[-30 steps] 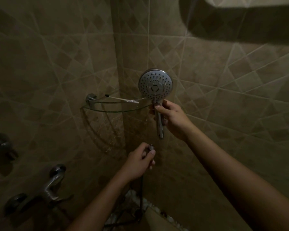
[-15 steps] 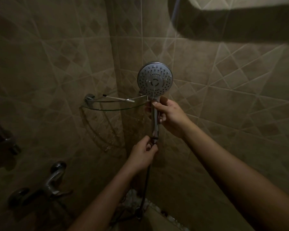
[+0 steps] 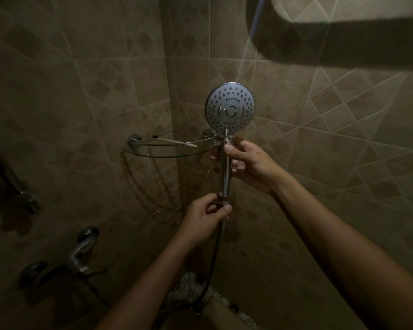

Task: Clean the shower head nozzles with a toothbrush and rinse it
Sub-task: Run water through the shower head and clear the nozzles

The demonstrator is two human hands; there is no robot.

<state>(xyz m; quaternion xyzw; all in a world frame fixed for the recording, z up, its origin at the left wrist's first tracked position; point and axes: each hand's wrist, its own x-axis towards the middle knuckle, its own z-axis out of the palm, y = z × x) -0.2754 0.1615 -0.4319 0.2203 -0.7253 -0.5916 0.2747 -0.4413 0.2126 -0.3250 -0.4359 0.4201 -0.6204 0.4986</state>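
Round chrome shower head (image 3: 230, 108), dotted nozzle face twd camera, centre frame, upright on slim metal handle, just right of curved glass corner shelf (image 3: 167, 154). R hand (image 3: 250, 163) reaches in from lower right, fingers wrapped round handle, thumb on top. L hand (image 3: 204, 217) below, pinching hose (image 3: 214, 256) nut at handle base. Matte brown tiles (image 3: 343, 163), diamond pattern.

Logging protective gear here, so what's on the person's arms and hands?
Nothing worn shows. The left hand and right hand are ungloved, both forearms sleeveless to the frame edge. No watch, bracelet or ring shows in the dim light.
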